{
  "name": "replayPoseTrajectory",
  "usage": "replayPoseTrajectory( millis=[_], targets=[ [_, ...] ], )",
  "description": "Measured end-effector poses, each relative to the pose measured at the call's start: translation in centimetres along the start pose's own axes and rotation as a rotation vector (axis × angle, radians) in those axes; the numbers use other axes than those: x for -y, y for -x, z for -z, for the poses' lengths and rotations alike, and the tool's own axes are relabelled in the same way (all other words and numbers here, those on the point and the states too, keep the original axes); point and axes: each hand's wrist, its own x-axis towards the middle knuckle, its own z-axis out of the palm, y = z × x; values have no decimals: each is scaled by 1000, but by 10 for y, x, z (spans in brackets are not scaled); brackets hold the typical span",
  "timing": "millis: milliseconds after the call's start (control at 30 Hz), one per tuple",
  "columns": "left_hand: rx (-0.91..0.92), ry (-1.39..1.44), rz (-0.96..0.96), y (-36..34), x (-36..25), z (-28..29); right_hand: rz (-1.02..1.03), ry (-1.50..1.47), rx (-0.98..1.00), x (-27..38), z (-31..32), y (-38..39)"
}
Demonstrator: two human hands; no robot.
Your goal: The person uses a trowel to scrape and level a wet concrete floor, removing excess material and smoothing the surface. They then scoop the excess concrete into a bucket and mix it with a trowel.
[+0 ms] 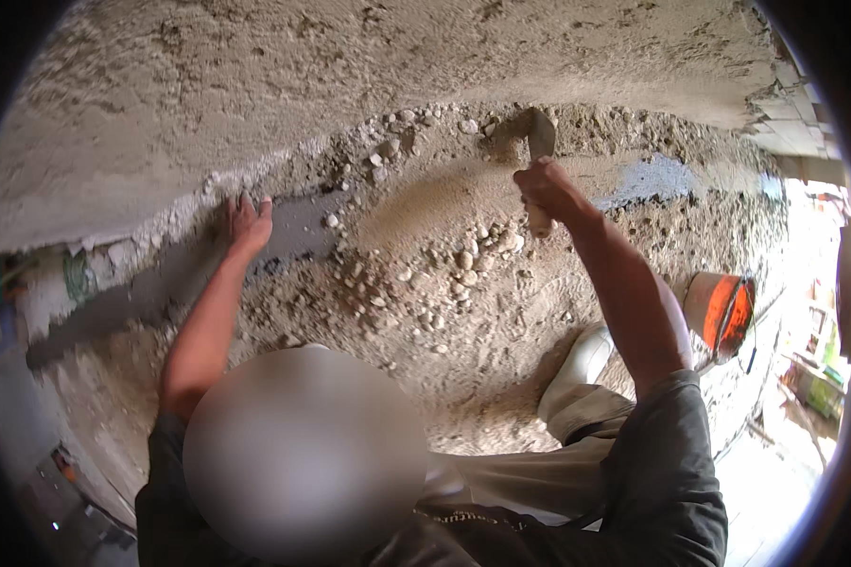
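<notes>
My right hand (pixel 550 189) is closed around the wooden handle of a trowel (pixel 541 135). The metal blade points away from me, against the loose sandy soil at the foot of a rough plastered wall (pixel 425 57). To the left, my left hand (pixel 247 227) reaches forward with its fingers spread. Its fingertips meet the broken lower edge of the wall, over a smooth grey strip (pixel 298 225). Between my hands lies a mound of sand and gravel (pixel 425 213) with loose pebbles (pixel 468 260) on its near side.
An orange bucket (pixel 728 307) stands on the right. Near it, my boot (pixel 586 354) is planted on the gravelly ground. A bluish-grey patch (pixel 654 180) lies on the strip beyond my right forearm. Bright light and clutter fill the far right.
</notes>
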Motion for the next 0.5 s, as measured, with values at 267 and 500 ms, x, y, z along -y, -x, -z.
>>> replayPoseTrajectory(
  millis=[267,500],
  targets=[
    [-11,146,113,-36,12,18,369,667,-31,36,-115,-32],
    [-166,372,-72,-52,10,-29,6,14,-257,-15,-172,-47]
  ],
)
